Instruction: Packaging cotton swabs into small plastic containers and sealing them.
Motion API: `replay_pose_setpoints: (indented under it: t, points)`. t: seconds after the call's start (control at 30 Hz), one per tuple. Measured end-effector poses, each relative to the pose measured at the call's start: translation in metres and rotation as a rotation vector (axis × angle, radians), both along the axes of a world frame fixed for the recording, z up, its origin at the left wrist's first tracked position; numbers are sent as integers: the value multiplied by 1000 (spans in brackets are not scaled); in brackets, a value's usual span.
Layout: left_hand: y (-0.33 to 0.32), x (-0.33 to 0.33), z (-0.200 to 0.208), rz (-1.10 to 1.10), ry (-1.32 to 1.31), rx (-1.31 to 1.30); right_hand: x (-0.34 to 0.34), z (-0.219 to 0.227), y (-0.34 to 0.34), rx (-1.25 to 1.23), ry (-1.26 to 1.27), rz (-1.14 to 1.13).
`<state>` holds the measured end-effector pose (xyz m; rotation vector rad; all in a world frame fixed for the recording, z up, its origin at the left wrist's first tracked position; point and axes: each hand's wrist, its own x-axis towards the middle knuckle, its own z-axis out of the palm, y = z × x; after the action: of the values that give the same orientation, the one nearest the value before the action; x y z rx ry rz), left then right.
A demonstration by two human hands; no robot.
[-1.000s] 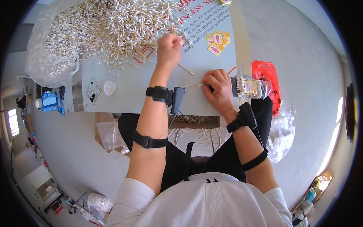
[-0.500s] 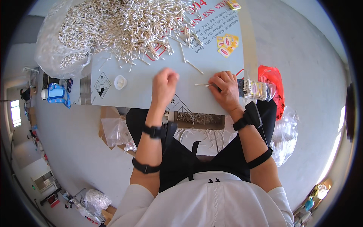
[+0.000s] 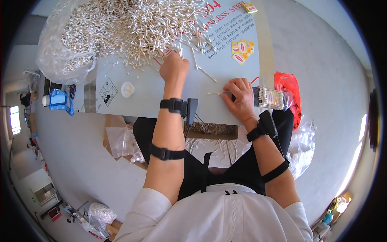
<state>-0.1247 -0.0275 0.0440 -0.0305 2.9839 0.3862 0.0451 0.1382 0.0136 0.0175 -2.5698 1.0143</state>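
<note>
A big heap of cotton swabs covers the far left of the table. My left hand reaches the heap's near edge, its fingers curled in; whatever they grip is hidden. Nearer the right edge, my right hand rests low with bent fingers closed on a cotton swab, whose tip pokes out to the left. Right beside that hand, a clear packet of cotton swabs lies at the table's edge. Two loose swabs lie between the hands and the heap.
A small white round dish stands at left. Yellow cards and a small yellow box lie at the far right. A red bag hangs beyond the right edge. Below the front edge is a box of swabs.
My left hand has moved away from me to the near edge of the swab heap. My right hand has stayed nearly in place with its swab.
</note>
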Motion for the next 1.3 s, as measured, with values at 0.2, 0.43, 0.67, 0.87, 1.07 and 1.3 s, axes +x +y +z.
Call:
replay_pose_setpoints:
  t: [0.2,0.43,0.67,0.87,1.07,1.3]
  points:
    - [0,46,-8,-313,-5,196,-3,1,-1,-20,23,12]
    - [5,36,9,-727,-103,235,-1,-4,1,-5,16,43]
    - [13,15,0,-700,325,288,-2,-2,-4,-108,29,-52]
    - [8,-6,-7,-785,254,260,-1,-2,-3,22,25,-5]
    - [-16,4,-14,-710,120,259,0,-5,-1,6,-8,21]
    - [-33,38,-18,-602,337,418,0,-3,-3,-8,24,-177]
